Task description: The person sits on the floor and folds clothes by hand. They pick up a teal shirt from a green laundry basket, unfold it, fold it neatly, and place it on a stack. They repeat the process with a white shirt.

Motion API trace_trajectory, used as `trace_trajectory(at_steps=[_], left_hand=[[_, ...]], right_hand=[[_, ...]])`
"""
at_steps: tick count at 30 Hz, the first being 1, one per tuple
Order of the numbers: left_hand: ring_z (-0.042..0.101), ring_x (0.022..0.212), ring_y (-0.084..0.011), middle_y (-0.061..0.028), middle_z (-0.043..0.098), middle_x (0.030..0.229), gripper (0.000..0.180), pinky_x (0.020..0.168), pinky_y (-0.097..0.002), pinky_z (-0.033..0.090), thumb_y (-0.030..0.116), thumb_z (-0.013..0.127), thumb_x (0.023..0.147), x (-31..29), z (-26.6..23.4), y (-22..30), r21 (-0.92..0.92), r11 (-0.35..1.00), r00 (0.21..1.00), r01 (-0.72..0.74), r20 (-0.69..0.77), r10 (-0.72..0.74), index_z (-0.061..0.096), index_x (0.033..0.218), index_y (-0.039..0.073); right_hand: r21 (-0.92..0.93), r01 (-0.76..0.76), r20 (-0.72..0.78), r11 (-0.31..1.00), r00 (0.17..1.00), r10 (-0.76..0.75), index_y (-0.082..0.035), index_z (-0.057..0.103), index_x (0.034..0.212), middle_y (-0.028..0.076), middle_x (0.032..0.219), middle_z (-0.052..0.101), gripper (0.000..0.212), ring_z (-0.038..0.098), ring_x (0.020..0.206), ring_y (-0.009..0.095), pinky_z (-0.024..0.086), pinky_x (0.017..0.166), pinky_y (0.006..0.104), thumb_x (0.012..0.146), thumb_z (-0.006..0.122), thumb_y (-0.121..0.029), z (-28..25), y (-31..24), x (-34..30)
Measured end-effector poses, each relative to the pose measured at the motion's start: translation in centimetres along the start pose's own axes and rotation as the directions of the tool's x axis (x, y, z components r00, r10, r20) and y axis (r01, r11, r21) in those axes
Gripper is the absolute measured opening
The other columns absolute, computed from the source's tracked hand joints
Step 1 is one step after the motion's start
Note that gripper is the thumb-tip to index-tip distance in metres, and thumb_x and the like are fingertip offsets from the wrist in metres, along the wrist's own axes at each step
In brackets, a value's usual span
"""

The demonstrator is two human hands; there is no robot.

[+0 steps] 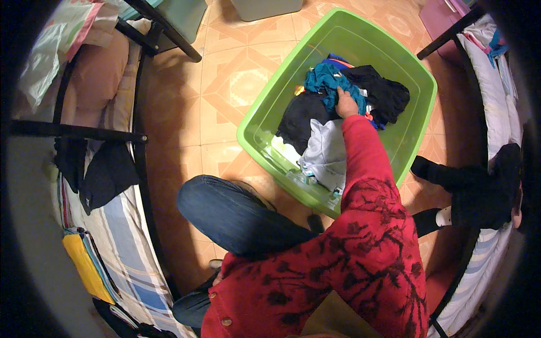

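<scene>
My right hand [347, 105], at the end of a red sleeve, reaches into a large green plastic tub [256, 101]. Its fingers close on a teal garment [326, 79] on top of a heap of clothes. Black clothes lie on both sides of it: one dark piece [301, 119] to the left, another black garment [383, 90] to the right. Nearer to me in the tub is a pale grey garment [326, 149], partly covered by my forearm. Bits of blue and orange cloth show under the teal one. I cannot make out my left hand.
Beds with black metal frames flank the tiled floor [225, 84]. Dark clothes [110, 174] and a yellow folded item [87, 265] lie on the left bed; black clothing [484, 191] hangs over the right bed's edge. My jeans-clad knee [225, 208] is beside the tub.
</scene>
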State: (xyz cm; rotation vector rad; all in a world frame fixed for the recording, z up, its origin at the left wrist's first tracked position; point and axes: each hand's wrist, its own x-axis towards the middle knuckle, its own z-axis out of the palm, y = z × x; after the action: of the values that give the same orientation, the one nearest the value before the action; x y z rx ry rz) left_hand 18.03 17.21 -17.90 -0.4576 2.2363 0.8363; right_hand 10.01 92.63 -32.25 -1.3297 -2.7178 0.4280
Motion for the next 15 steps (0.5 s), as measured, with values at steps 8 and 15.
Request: trace_trajectory(at_steps=[8, 15], left_hand=[[0.064, 0.076, -0.0173, -0.0109, 0.066, 0.097, 0.033, 0.07, -0.0282, 0.051, 0.026, 0.056, 0.097, 0.3, 0.2, 0.0, -0.014, 1.0, 1.0, -0.001, -0.003, 0.001, 0.058, 0.119, 0.001], [0.064, 0.076, -0.0174, -0.0107, 0.066, 0.098, 0.034, 0.07, -0.0281, 0.051, 0.027, 0.056, 0.097, 1.8, 0.5, -0.1, -0.073, 0.992, 0.995, -0.1, -0.012, 0.099, 0.058, 0.119, 0.002]], right_hand=[[0.098, -0.096, 0.238, 0.99, 0.969, 0.07, -0.007, 0.068, 0.099, 0.021, 0.099, 0.067, 0.027, 0.065, 0.091, 0.038, 0.051, 0.08, 0.0494, 0.084, 0.054, -0.025, 6.1, -1.2, -10.1], [0.72, -0.605, 0.623, 0.339, 0.779, 0.068, -0.008, 0.065, 0.083, 0.005, 0.066, 0.058, 0.051, 0.054, 0.057, 0.021, 0.042, 0.052, 0.0373, 0.089, 0.053, -0.057, -0.3, -5.4, -10.8]])
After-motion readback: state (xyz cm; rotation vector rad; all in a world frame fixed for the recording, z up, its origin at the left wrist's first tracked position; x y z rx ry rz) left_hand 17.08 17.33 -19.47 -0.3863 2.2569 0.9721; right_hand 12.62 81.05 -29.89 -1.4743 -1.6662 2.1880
